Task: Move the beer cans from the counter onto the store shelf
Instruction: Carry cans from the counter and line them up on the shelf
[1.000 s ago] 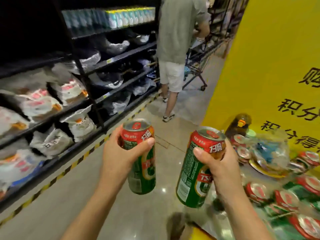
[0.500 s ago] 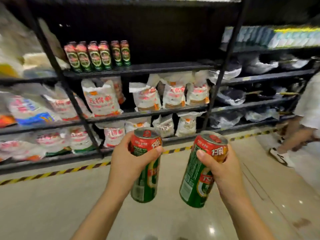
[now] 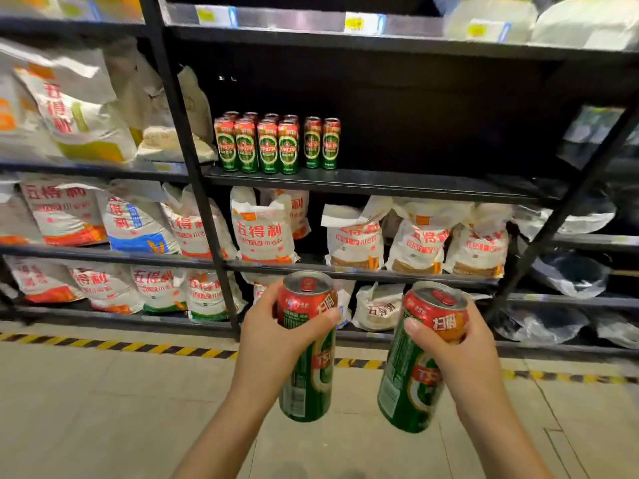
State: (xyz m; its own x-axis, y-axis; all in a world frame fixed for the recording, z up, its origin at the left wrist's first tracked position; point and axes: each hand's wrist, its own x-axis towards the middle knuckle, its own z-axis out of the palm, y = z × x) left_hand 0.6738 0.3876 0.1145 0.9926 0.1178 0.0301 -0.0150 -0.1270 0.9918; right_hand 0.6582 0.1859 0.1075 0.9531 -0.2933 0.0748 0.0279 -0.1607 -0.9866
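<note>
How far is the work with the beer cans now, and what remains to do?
Done: a group of cans already stands on the shelf. In hand: the left hand grips one can and the right hand another can, both short of the rack. Left: setting these two down, probably on the bare board to the right.

- Our left hand (image 3: 273,344) and right hand (image 3: 460,354) — both bare, no gloves, rings or watch.
- Forearms bare too — no sleeve in view.

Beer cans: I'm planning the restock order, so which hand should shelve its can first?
Probably the left hand: its can is upright and nearer the shelved cans; the right hand holds its can tilted.
</note>
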